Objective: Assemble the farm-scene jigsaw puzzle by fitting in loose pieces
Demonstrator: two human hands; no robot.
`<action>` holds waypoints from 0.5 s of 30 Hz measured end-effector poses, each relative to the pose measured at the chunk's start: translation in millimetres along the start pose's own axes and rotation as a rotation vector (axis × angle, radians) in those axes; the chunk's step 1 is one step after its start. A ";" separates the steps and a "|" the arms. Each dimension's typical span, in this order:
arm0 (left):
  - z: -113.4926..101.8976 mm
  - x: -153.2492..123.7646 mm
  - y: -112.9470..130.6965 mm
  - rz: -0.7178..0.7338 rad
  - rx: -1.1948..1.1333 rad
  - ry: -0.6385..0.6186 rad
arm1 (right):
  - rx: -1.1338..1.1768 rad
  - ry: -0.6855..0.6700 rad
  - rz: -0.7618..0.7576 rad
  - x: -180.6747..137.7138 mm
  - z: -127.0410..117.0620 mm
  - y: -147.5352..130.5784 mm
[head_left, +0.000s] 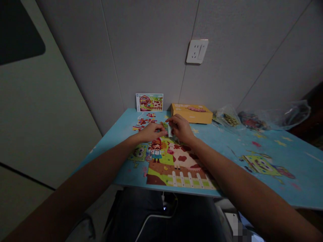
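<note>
A partly assembled jigsaw puzzle [161,168] with a farmer, a cow and a white fence lies flat before me. At its upper edge, my right hand [181,129] is closed on a pale puzzle piece [170,130]. My left hand [153,132] comes in from the left, its thumb and fingers drawn together close to that piece. Whatever is between the left fingertips is too small to make out. Just beyond the left hand are joined red-and-white puzzle pieces [143,122]. The right forearm covers part of the puzzle's right side.
A reference picture card [150,102] leans on the wall, beside a yellow box [193,114]. Clear plastic bags [229,119] with loose contents lie farther right on the blue cartoon-printed table [219,148]. A white cable [156,216] runs over my lap, below the table edge.
</note>
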State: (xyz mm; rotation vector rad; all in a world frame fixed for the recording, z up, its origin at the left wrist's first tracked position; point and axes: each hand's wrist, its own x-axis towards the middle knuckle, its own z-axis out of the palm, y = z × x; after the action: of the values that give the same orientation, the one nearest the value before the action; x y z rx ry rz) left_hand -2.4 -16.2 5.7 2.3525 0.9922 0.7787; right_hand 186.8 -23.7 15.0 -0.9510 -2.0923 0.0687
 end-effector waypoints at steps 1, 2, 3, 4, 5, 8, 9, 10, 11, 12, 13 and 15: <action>1.0 -0.1 0.4 0.017 -0.004 -0.019 | 0.003 0.009 -0.010 0.1 0.2 0.2; 2.3 0.1 1.1 0.032 -0.002 -0.029 | 0.009 0.017 -0.022 0.2 0.7 0.3; 3.7 0.5 1.9 0.043 0.005 -0.032 | 0.019 0.025 -0.036 0.4 1.1 0.3; 4.9 1.1 2.6 0.048 0.015 -0.024 | 0.030 0.036 -0.049 0.6 1.6 0.1; 5.8 1.8 3.0 0.047 0.029 -0.011 | 0.040 0.047 -0.060 0.7 2.1 0.0; 4.8 3.2 1.4 0.024 0.056 0.083 | 0.059 0.059 -0.060 0.5 3.4 -0.1; 3.3 3.4 0.1 0.009 0.049 0.129 | 0.061 0.038 -0.043 0.0 3.9 0.4; 1.4 3.6 -1.4 -0.007 0.036 0.179 | 0.062 0.001 -0.018 -0.9 4.7 1.3; -0.7 3.6 -2.9 -0.024 0.017 0.225 | 0.061 -0.046 0.010 -1.9 5.6 2.4; -2.9 3.7 -4.3 -0.039 -0.006 0.267 | 0.051 -0.099 0.038 -3.1 6.6 3.7; -4.9 3.7 -5.4 -0.049 -0.026 0.300 | 0.029 -0.151 0.064 -4.3 7.6 5.0; -8.0 3.9 -6.6 -0.054 -0.049 0.351 | -0.030 -0.233 0.092 -6.2 9.3 7.1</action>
State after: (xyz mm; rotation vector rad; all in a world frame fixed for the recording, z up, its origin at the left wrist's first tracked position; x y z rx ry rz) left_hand -8.7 -7.6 8.8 2.1805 1.1566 1.2083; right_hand 187.0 -20.2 2.2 -1.1012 -2.2659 0.2048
